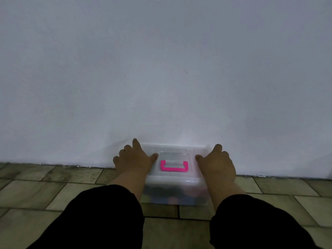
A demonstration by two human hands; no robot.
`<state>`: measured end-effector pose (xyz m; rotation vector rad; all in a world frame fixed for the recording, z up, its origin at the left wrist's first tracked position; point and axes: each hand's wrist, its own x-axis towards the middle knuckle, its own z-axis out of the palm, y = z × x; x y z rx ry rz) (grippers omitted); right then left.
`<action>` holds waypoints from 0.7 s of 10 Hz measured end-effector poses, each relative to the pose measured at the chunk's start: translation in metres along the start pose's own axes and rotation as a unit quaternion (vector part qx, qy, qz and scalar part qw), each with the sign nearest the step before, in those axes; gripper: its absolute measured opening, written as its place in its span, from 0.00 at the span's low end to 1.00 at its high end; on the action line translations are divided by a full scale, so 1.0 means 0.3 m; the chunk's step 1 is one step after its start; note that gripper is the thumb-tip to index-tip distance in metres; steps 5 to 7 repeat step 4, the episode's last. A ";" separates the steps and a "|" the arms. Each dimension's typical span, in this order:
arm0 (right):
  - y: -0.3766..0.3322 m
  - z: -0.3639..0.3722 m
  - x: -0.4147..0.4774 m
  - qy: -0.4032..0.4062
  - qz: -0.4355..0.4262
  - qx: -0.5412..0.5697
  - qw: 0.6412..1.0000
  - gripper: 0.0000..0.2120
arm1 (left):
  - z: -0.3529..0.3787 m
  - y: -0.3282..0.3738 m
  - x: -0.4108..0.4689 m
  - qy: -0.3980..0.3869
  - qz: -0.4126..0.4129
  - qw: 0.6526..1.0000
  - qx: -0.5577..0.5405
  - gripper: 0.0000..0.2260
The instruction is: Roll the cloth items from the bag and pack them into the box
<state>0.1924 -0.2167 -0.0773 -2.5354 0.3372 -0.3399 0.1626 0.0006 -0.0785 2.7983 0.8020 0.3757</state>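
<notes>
Box [175, 196] sits on the floor [71, 191] at its far edge, back close against the wall [161, 69]. Lid [172, 177] is on, pink handle [174, 170] lying flat on top. Dark cloth items [161, 189] show blurrily through the front wall; we can't count them. No bag in view.

Left hand [133, 159] clamps the lid's left end, thumb on top, fingers curled over the side. Right hand [218, 162] does the same at the right end.

We judge the step as seating or latching the lid, with packing near done. To do it well, we press both ends down evenly, keep the box square to the wall so it can't skid, and check no cloth is caught under the rim.
</notes>
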 end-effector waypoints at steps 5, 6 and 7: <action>-0.020 -0.046 0.006 -0.002 0.048 -0.023 0.999 0.34 | -0.039 -0.014 0.005 0.037 -0.004 0.996 -0.082 0.41; -0.020 -0.046 0.006 -0.002 0.048 -0.023 0.999 0.34 | -0.039 -0.014 0.005 0.037 -0.004 0.996 -0.082 0.41; -0.020 -0.046 0.006 -0.002 0.048 -0.023 0.999 0.34 | -0.039 -0.014 0.005 0.037 -0.004 0.996 -0.082 0.41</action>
